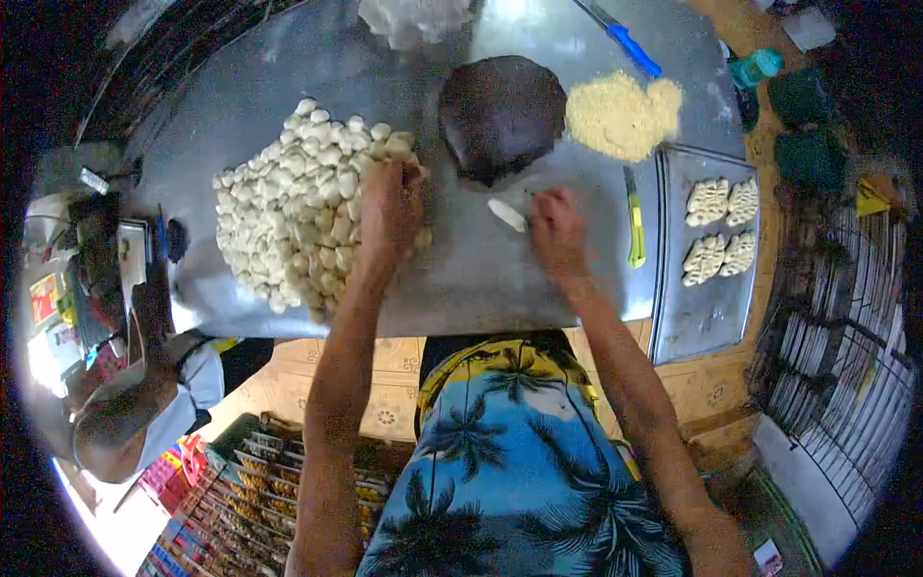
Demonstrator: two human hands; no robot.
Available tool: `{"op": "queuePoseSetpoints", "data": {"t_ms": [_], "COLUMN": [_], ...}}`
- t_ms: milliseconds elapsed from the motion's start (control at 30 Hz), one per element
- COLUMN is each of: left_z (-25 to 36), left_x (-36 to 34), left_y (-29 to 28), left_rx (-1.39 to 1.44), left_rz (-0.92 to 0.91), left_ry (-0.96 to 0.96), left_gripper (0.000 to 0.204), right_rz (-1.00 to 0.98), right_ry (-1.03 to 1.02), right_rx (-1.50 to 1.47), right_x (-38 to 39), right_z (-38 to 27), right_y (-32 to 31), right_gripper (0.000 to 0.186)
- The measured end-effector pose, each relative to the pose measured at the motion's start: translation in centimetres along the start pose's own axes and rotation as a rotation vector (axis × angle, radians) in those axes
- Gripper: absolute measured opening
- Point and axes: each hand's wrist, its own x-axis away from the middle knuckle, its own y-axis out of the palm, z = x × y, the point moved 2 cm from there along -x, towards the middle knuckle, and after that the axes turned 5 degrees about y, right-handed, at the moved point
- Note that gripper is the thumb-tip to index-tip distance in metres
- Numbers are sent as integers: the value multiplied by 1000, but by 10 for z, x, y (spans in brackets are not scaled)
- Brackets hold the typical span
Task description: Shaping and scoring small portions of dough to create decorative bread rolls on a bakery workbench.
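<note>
My left hand is at the right edge of a pile of small pale dough pieces, its fingers curled and slightly blurred; what they hold is hidden. To the right, my right hand is low over the metal table with bent, closed fingers, and I cannot make out anything in them. A short white dough roll lies just left of that hand. Beyond both hands sits a large dark brown mass, with yellow powder beside it. A yellow-green handled knife lies right of my right hand.
A metal tray at the right holds several shaped dough pieces. A blue-handled knife and a whitish crumpled bag lie at the back. Another person is at the lower left. Wire racks stand beyond the table.
</note>
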Motion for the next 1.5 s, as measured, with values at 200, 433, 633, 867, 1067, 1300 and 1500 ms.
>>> {"op": "queuePoseSetpoints", "data": {"t_ms": [200,433,633,867,1067,1300,1500], "left_z": [38,59,94,108,103,108,115], "left_x": [78,126,112,121,132,144,148], "left_y": [40,61,80,120,125,120,110], "left_rx": [711,762,696,492,355,139,-183], "left_rz": [-253,-392,-449,-437,-267,-190,8], "left_ry": [-387,-465,-673,-533,-360,-81,113], "left_gripper": [32,45,39,42,36,44,58], "right_rz": [142,202,-795,-222,-172,-210,-193], "right_ry": [-329,-360,242,-175,-421,-297,-189], "right_rx": [252,380,-179,17,328,14,68], "right_x": [-63,-89,-39,110,117,82,80], "right_z": [18,7,23,43,26,37,33], "right_y": [-3,-4,-42,-26,-27,-22,-17], "right_gripper": [25,26,31,37,51,20,21]}}
